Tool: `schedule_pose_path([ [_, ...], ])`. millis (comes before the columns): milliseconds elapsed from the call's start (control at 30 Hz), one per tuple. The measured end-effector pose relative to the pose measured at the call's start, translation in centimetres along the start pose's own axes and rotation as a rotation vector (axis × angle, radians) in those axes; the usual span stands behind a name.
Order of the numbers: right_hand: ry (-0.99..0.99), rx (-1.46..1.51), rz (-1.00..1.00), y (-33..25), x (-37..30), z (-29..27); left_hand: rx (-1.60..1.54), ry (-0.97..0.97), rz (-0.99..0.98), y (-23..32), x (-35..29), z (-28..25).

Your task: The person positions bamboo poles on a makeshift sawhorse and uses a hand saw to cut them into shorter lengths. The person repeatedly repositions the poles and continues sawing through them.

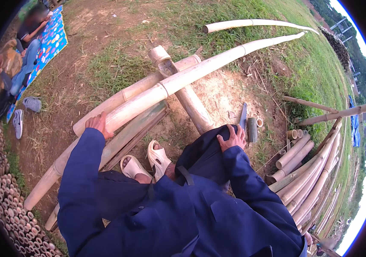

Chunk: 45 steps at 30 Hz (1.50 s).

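Note:
My left hand (pixel 99 124) is closed on the near end of a long pale bamboo pole (pixel 178 80). The pole runs away to the upper right, lying across a notched bamboo post (pixel 192 107). On my dark-clothed knee rests my right hand (pixel 233 138), empty, its fingers apart. Just beyond that knee is a saw (pixel 243 115) with its blade showing; its handle is hidden. Beside the saw stand a short grey-green bamboo section (pixel 252 130) and a smaller pale bamboo ring (pixel 259 123).
Another bamboo pole (pixel 138 88) lies behind the held one. Split bamboo lengths (pixel 133 132) lie near my sandals (pixel 157 157). Bamboo poles (pixel 311 184) are stacked at right, cut tubes (pixel 16 214) at lower left. People sit by a blue patterned mat (pixel 53 40).

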State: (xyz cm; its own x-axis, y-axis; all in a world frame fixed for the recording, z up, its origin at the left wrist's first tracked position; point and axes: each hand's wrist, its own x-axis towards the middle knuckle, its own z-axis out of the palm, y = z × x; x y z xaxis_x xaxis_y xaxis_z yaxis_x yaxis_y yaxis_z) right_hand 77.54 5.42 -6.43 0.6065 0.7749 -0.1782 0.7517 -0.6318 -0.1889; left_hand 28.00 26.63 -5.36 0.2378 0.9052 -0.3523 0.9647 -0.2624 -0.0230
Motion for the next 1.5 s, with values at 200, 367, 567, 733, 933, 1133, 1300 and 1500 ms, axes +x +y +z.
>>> schedule_pose_path([
  [200, 0.050, 0.002, -0.063, 0.8, -0.5, -0.1, 0.013, -0.133, -0.108, -12.1, -6.7, 2.3],
  [367, 0.036, -0.060, -0.086, 0.1, -0.2, -0.2, -0.063, -0.143, -0.056, -18.2, -9.9, 4.3],
  [567, -0.163, 0.033, -0.656, -7.6, 2.2, 4.5, -0.049, -0.055, -0.073, -17.9, -10.6, 4.7],
  [733, -0.374, 0.093, -0.992, -16.5, 5.4, 16.0, -0.126, 0.016, -0.202, -15.4, -11.7, 3.7],
  [933, -0.292, -0.131, -1.260, -18.2, 6.2, 24.4, -0.169, 0.210, -0.109, -15.1, -12.4, 3.3],
  [1133, -0.266, -0.187, -1.318, -19.9, 6.5, 25.2, -0.102, 0.112, -0.130, -15.1, -13.3, 3.7],
  [1300, -0.260, -0.212, -1.375, -18.2, 7.7, 25.6, -0.111, 0.044, -0.116, -14.2, -12.6, 3.3],
  [1500, -0.351, -0.434, -1.255, -21.2, 6.7, 24.2, -0.092, 0.016, -0.120, -14.3, -12.7, 4.3],
])
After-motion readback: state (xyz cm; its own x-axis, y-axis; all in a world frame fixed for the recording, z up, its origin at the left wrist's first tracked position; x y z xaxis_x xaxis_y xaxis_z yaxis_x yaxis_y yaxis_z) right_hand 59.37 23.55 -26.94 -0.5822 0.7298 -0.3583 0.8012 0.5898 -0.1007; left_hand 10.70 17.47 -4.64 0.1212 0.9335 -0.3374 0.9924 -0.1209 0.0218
